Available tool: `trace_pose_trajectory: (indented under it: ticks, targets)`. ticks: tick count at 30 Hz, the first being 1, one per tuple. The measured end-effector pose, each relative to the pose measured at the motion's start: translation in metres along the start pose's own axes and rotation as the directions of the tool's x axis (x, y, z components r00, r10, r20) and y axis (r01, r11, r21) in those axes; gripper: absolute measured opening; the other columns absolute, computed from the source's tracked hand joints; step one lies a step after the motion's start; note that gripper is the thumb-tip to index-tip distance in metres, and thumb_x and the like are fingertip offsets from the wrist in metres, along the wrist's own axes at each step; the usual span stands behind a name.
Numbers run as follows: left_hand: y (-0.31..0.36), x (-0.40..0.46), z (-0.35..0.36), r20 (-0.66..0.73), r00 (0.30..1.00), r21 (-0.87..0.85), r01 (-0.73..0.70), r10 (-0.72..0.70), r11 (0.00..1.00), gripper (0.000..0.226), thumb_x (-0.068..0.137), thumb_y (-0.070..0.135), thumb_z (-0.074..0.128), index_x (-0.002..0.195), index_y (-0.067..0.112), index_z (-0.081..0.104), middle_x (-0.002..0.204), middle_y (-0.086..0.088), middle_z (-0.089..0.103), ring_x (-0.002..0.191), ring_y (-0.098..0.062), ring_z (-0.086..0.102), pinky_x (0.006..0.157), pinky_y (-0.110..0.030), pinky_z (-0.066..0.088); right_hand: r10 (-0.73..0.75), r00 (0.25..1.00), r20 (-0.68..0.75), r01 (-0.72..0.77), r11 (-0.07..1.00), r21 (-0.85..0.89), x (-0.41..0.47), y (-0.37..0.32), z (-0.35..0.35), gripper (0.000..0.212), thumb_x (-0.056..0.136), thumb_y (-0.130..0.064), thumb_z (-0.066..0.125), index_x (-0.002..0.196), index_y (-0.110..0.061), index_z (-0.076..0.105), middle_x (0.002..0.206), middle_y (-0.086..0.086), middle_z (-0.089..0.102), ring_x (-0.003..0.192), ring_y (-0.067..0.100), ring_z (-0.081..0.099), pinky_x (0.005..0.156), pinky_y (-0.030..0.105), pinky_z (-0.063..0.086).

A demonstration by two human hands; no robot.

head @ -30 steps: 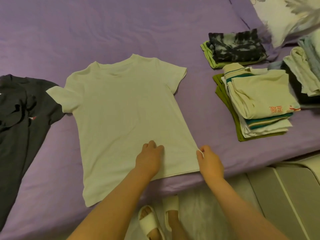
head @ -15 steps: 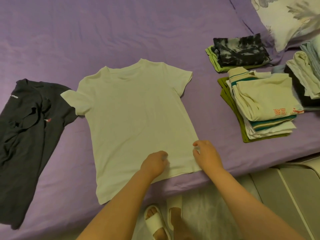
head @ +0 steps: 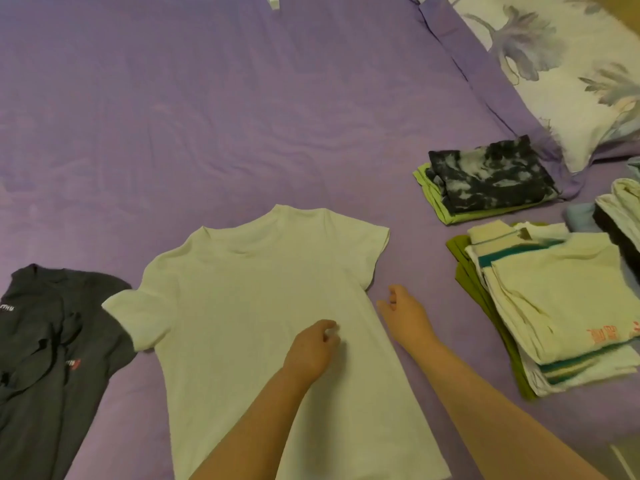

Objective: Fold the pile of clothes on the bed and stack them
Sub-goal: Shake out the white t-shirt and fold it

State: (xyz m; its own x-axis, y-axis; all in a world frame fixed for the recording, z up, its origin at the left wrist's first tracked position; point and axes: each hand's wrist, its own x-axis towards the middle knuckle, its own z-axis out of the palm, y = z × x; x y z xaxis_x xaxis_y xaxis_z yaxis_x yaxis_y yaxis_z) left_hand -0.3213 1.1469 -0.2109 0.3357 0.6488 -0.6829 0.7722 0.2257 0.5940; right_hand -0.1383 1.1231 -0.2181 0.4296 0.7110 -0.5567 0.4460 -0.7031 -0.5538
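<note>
Lying flat: white T-shirt (head: 263,327), spread front-up on the purple bed sheet (head: 207,133), neck toward the far side, hem toward the person, both short sleeves out to the sides.
Left hand (head: 311,348): over the shirt's middle, a little right of centre; fingers curled with the tips drawn together on the cloth. Looks like a pinch of fabric, but whether any cloth is really caught I cannot tell.
Right hand (head: 403,315): just beside the shirt's right side seam, below the right sleeve, over bare sheet; fingers loosely curled, grip released, nothing in it.
Dark grey T-shirt (head: 45,358): unfolded and rumpled at the left, its edge tucked under the white shirt's left sleeve.
Folded stack, near right (head: 554,313): cream and teal-striped pieces on an olive-green piece, top item with orange print.
Folded stack, far right (head: 485,181): black-and-white tie-dye piece on a light green one.
Unsorted clothes (head: 620,216): pale and dark items at the right edge, partly cut off.
Pillow (head: 561,74): floral print, top right corner of the bed.
</note>
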Motion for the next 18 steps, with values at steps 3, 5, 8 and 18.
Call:
trace_pose_trajectory:
  ticks: [3,5,8,18]
  targets:
    - [0.022,0.035,-0.013,-0.025,0.999,-0.186,-0.027,0.022,0.982,0.04,0.099,0.026,0.044,0.139,0.02,0.044,0.134,-0.002,0.053,0.118,-0.02,0.054,0.104,-0.037,0.043,0.042,0.995,-0.086,-0.025,0.982,0.186,0.044,-0.023,-0.001,0.055,0.097,-0.025,0.052,0.142,-0.001,0.031,0.141,0.016,0.045,0.125,0.03,0.048,0.089,0.032,0.042]
    - [0.034,0.054,-0.019,-0.017,1.0,-0.336,-0.006,0.0,0.942,0.041,0.1,0.028,0.044,0.141,0.022,0.042,0.128,0.004,0.053,0.114,-0.016,0.055,0.098,-0.035,0.048,0.083,0.988,-0.127,-0.031,0.931,0.365,0.07,-0.037,0.002,0.053,0.093,-0.02,0.059,0.136,-0.001,0.036,0.135,0.014,0.052,0.117,0.027,0.054,0.083,0.029,0.043]
    - [0.051,0.075,-0.027,0.004,0.999,-0.572,0.046,-0.054,0.819,0.041,0.101,0.034,0.042,0.141,0.027,0.04,0.123,0.009,0.05,0.104,-0.011,0.055,0.075,-0.022,0.051,0.126,0.98,-0.154,-0.028,0.853,0.521,0.092,-0.051,0.009,0.053,0.084,-0.012,0.07,0.129,0.0,0.043,0.123,0.015,0.06,0.11,0.028,0.059,0.09,0.04,0.051]
    - [0.075,0.111,-0.053,0.121,0.974,-0.85,0.2,-0.189,0.488,0.05,0.09,0.066,0.037,0.119,0.027,0.05,0.112,0.002,0.056,0.102,-0.023,0.059,0.067,-0.036,0.057,-0.033,0.986,-0.163,0.104,0.887,0.45,0.103,-0.065,-0.001,0.037,0.083,0.001,0.06,0.113,-0.017,0.048,0.102,0.004,0.063,0.076,0.007,0.058,0.062,0.023,0.051]
